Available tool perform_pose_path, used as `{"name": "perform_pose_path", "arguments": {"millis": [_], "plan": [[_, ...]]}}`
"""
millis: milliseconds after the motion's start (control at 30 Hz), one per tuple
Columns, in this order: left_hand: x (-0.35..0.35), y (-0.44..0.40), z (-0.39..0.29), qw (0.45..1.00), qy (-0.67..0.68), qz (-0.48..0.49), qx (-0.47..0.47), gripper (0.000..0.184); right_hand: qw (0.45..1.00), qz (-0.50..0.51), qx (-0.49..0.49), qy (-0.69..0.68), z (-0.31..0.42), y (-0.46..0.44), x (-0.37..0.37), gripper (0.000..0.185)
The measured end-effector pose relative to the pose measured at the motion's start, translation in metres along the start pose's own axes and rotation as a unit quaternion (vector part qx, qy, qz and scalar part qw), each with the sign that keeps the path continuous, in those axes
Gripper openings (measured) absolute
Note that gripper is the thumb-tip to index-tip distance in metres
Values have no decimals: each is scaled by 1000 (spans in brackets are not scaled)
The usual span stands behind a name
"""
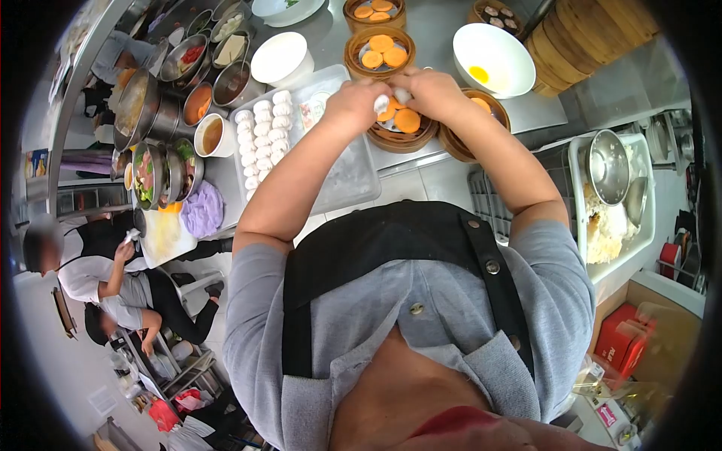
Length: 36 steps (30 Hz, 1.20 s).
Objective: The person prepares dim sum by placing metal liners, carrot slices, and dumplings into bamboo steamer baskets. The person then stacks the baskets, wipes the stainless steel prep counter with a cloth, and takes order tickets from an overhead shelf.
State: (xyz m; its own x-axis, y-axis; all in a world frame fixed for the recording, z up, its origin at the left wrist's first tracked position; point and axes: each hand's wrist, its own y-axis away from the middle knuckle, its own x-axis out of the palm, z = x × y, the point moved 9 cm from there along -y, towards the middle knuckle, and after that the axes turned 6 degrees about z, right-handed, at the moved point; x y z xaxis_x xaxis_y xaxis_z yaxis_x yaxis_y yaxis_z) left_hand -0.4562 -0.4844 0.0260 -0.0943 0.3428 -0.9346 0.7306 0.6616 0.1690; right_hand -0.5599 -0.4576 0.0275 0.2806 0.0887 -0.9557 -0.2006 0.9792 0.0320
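My left hand is closed, with a small white dumpling at its fingertips. Beside it, my right hand has its fingers closed round another whitish dumpling, partly hidden. Both hands are above a bamboo steamer with round orange slices on its liner. A second steamer with several orange slices stands just beyond. To the left, a clear plastic tray holds rows of pleated white dumplings and a small printed item.
A white bowl with yolk-yellow contents stands at the right, beside stacked bamboo steamers. Another steamer sits under my right forearm. Metal bowls of ingredients and a white tub fill the left. Two people are at far left.
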Motion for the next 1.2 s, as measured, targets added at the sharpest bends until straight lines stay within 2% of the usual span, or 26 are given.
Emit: {"name": "perform_pose_path", "arguments": {"millis": [267,367,467,567,633,667,700,800,833,900,933,967,1000,1033,1067,1100,1200], "plan": [[2,1,-19,996,-21,-57,73,24,999,-16,-41,11,-3,-4,8,38],[6,-3,-16,996,-6,-55,74,23,999,-28,-26,13,-4,-5,7,42],[8,-9,-13,998,-13,-28,51,25,999,-9,-13,-42,-4,1,-3,43],[3,-6,-13,994,-12,-77,80,29,978,-39,52,-198,-29,7,-7,37],[-2,-5,-8,994,-2,-78,71,32,915,47,139,-375,-44,15,10,33],[-6,-3,-6,995,4,-79,67,34,867,89,180,-457,-46,22,19,31],[-10,-2,-1,993,50,-78,74,34,792,104,191,-570,-44,28,30,28],[-20,4,19,972,207,-80,79,34,624,125,141,-758,-24,38,39,28],[-20,8,27,956,271,-82,71,34,600,136,98,-782,-16,41,38,24],[-6,14,47,905,421,-50,22,30,650,131,82,-744,-11,44,36,25],[6,16,54,850,527,-17,-1,28,674,130,74,-723,-8,44,36,27],[18,18,59,781,624,16,-25,27,761,86,63,-639,-11,37,32,34],[30,22,61,699,712,49,-47,26,850,33,45,-524,-12,36,21,33],[32,25,61,683,727,54,-42,26,918,-20,24,-396,-8,37,10,32],[34,28,61,668,741,59,-35,26,963,-74,2,-259,2,38,-4,31],[35,31,60,652,755,66,-28,26,964,-59,-31,-256,10,37,-1,37],[27,40,54,629,774,70,-14,25,983,-38,-113,-137,30,37,4,30]]}}
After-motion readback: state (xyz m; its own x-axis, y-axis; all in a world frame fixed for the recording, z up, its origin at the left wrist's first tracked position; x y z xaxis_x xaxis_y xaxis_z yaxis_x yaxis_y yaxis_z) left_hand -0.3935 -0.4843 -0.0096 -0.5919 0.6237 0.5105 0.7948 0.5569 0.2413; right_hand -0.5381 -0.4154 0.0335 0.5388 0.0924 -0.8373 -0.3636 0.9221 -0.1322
